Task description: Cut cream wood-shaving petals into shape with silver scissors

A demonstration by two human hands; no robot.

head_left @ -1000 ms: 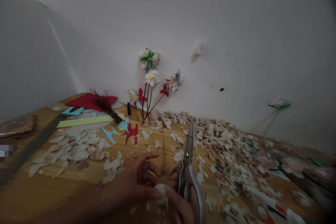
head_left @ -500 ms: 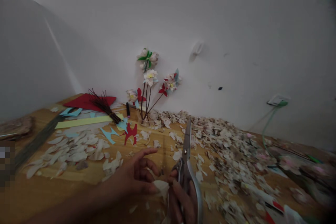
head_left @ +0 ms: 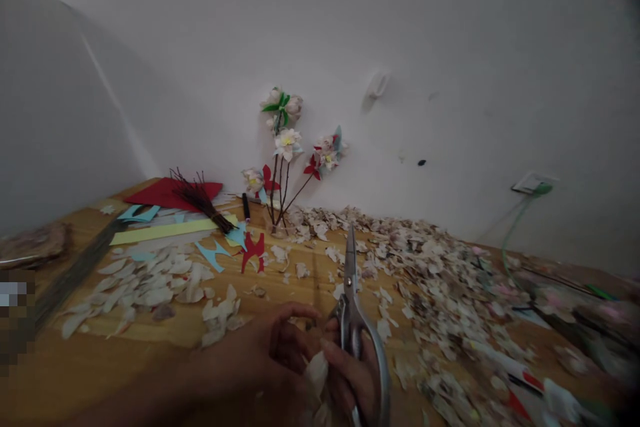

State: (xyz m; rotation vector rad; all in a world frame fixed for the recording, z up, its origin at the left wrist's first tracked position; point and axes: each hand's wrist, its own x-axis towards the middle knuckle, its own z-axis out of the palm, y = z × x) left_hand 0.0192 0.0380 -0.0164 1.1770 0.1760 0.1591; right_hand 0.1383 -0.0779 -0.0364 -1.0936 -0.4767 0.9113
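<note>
Place: a home craft corner, by the look of it.
Surface: a wooden table [head_left: 150, 360] pushed against plain white walls [head_left: 450, 47].
Craft signs: pale paper petal cuttings [head_left: 435, 273] strewn across it, red and yellow paper sheets [head_left: 165, 210], finished paper flowers on dark twig stems [head_left: 285, 147].
Domestic sign: a white wall socket with a green cable [head_left: 533, 185].

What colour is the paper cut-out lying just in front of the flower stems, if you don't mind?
Red: the paper cut-out, seen in the head view.
</note>
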